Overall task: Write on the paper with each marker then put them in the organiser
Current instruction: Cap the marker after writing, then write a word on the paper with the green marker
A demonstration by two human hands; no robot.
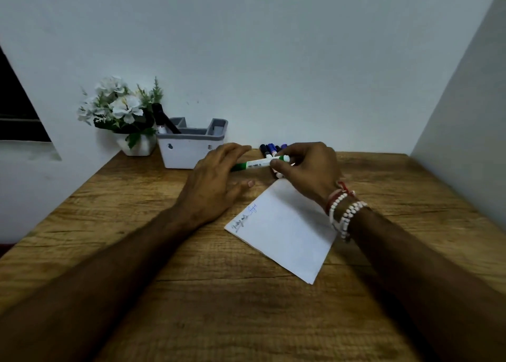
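Centre frame, the right hand (309, 167) pinches a green-and-white whiteboard marker (258, 165) near its right end between thumb and curled fingers. The marker lies level. Its green left end runs under the left hand (216, 181), whose fingers stretch out straight and relaxed over it. Just below sits a white folded paper sheet (284, 233) with handwriting on its upper-left edge, on a wooden table (246, 307). A white organiser with grey compartments (186, 153) stands upper left, holding two dark markers (164, 122).
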